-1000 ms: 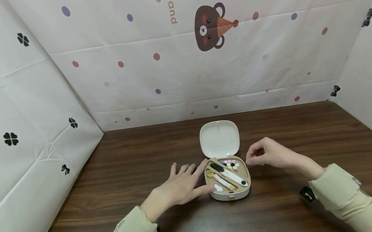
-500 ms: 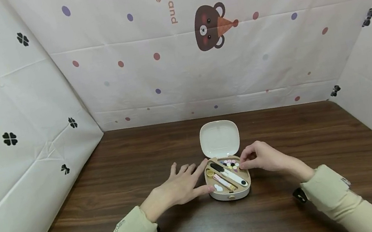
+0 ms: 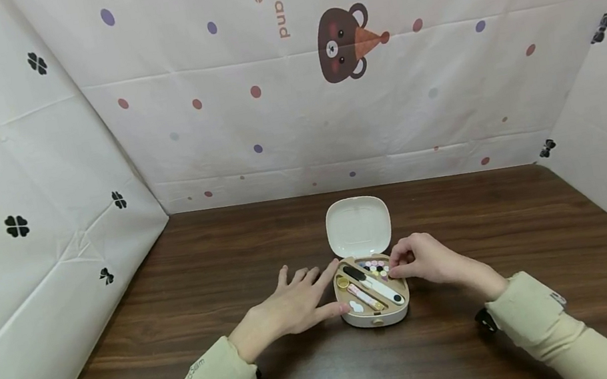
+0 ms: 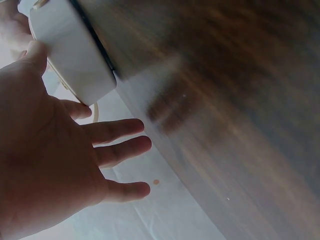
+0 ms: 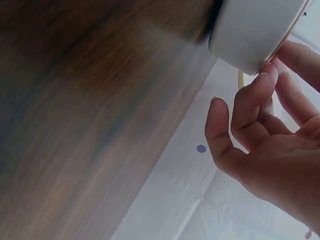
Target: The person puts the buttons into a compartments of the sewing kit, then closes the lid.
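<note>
A small white case (image 3: 377, 321) with a tan inner tray lies open on the table, its white lid (image 3: 358, 227) raised behind it. In the tray are a white-and-black tool (image 3: 381, 289), a pink-and-gold stick (image 3: 366, 297), a gold ring (image 3: 343, 283), a white cloud-like piece (image 3: 356, 307) and several small coloured round pieces (image 3: 376, 268). My left hand (image 3: 293, 305) is spread, thumb and index finger touching the case's left side. At the right rim my right hand (image 3: 428, 260) reaches over the round pieces, fingertips close together; whether they pinch anything is hidden.
Dark wooden table (image 3: 229, 250) surrounds the case. White printed sheets, including the back one (image 3: 243, 125), rise along the back and both sides. A black item (image 3: 485, 320) shows at the right sleeve cuff.
My right hand has moved left from beside the case to over its right compartment, shifting only slightly in the last half second. The left hand and the case stay put.
</note>
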Demonstrator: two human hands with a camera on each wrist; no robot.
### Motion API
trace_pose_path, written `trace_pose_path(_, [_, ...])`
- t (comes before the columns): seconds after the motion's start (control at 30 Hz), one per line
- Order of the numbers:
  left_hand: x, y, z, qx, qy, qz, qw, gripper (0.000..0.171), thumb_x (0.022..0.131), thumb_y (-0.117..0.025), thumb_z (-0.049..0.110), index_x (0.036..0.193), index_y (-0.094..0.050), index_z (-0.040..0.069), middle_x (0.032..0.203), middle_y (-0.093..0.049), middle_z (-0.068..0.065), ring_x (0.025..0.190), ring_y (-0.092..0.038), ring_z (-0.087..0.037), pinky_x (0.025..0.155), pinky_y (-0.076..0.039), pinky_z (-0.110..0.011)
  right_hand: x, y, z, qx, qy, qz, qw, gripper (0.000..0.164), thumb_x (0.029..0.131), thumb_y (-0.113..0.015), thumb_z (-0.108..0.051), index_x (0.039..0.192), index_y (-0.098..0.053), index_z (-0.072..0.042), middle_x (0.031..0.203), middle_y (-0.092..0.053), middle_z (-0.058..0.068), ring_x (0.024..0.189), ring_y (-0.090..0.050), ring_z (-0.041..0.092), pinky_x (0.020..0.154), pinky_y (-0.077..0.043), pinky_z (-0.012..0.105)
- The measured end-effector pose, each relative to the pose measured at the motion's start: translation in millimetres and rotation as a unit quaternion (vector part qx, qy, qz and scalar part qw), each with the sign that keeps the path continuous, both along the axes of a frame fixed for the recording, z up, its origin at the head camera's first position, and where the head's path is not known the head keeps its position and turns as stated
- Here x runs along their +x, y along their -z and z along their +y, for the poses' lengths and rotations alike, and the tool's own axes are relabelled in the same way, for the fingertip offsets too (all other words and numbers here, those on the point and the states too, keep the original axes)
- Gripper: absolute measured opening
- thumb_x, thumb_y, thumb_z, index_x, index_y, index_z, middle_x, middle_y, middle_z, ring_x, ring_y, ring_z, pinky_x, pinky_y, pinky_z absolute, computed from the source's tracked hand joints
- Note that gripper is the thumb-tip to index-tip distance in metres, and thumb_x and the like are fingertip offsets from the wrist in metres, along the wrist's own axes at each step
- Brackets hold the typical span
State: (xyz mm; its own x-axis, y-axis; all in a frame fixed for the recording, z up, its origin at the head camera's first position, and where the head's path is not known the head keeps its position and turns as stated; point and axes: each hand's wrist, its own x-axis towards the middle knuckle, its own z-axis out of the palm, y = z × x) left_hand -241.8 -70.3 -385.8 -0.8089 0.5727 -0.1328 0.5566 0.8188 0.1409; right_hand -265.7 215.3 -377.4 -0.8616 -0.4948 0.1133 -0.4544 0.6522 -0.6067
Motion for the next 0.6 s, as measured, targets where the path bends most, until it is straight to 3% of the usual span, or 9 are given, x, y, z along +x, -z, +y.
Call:
trace_pose_path(0.23, [-6.4, -5.5, -3, 0.015, 0.006, -0.022, 0.9996, 0.087, 0.088, -0.035, 0.075, 0.156, -0.013, 0.027, 0.154, -0.037, -0.011, 0.145, -0.030, -0.031, 0.115, -0.013, -0.064, -1.5, -1.2, 2, -0.049, 0.079, 0.067, 0.993, 0.008, 0.088, -0.069, -0.013, 0.081, -0.067, -0.012, 0.068, -0.058, -0.003, 0.062, -0.049, 0.009, 0.057, -0.040, 0.020])
trace_pose_path(0.33, [-13.0, -11.5, -5, 0.065, 0.003, -0.026, 0.9976, 0.084, 0.091, -0.040, 0.071, 0.155, -0.024, 0.020, 0.154, -0.038, -0.009, 0.144, -0.033, -0.028, 0.117, -0.017, -0.059, -3.3, -3.7, 4, -0.080, 0.124, 0.106, 0.983, 0.009, 0.091, -0.066, -0.015, 0.093, -0.067, -0.006, 0.078, -0.062, 0.004, 0.070, -0.054, 0.015, 0.062, -0.044, 0.023])
trace_pose_path(0.4, [-18.4, -15.3, -6, 0.119, -0.007, -0.029, 0.9924, 0.080, 0.093, -0.041, 0.066, 0.153, -0.028, 0.014, 0.154, -0.038, -0.008, 0.143, -0.035, -0.026, 0.118, -0.022, -0.053, -4.6, -6.3, 5, -0.103, 0.148, 0.110, 0.977, 0.023, 0.096, -0.060, -0.018, 0.110, -0.064, 0.000, 0.094, -0.066, 0.012, 0.083, -0.060, 0.022, 0.074, -0.050, 0.030])
trace_pose_path(0.47, [-23.8, -18.5, -6, 0.190, -0.016, -0.043, 0.9807, 0.076, 0.098, -0.039, 0.060, 0.153, -0.025, 0.009, 0.157, -0.032, -0.008, 0.145, -0.032, -0.025, 0.118, -0.024, -0.048, -5.9, -9.7, 7, -0.123, 0.159, 0.082, 0.976, 0.042, 0.101, -0.050, -0.025, 0.132, -0.051, 0.003, 0.119, -0.062, 0.021, 0.106, -0.060, 0.032, 0.092, -0.049, 0.040])
trace_pose_path(0.5, [-25.8, -20.1, -6, 0.229, -0.024, -0.062, 0.9711, 0.075, 0.099, -0.036, 0.058, 0.154, -0.021, 0.010, 0.159, -0.027, -0.006, 0.147, -0.028, -0.023, 0.119, -0.023, -0.045, -6.3, -11.7, 7, -0.136, 0.161, 0.056, 0.976, 0.051, 0.103, -0.045, -0.029, 0.141, -0.041, 0.004, 0.132, -0.055, 0.024, 0.117, -0.056, 0.037, 0.100, -0.045, 0.046])
trace_pose_path(0.57, [-29.1, -22.1, -4, 0.304, -0.040, -0.112, 0.9453, 0.072, 0.101, -0.029, 0.056, 0.156, -0.010, 0.014, 0.163, -0.012, -0.001, 0.150, -0.015, -0.019, 0.121, -0.017, -0.040, -6.1, -16.4, 7, -0.167, 0.158, -0.015, 0.973, 0.064, 0.105, -0.035, -0.037, 0.152, -0.019, 0.003, 0.150, -0.035, 0.027, 0.132, -0.044, 0.044, 0.110, -0.034, 0.054])
trace_pose_path(0.6, [-30.4, -22.5, -3, 0.346, -0.047, -0.148, 0.9254, 0.070, 0.102, -0.025, 0.055, 0.156, -0.005, 0.016, 0.164, -0.005, 0.001, 0.151, -0.008, -0.017, 0.122, -0.013, -0.041, -5.8, -18.7, 7, -0.184, 0.153, -0.054, 0.969, 0.069, 0.105, -0.031, -0.041, 0.154, -0.010, 0.002, 0.155, -0.025, 0.027, 0.137, -0.036, 0.045, 0.113, -0.029, 0.055])
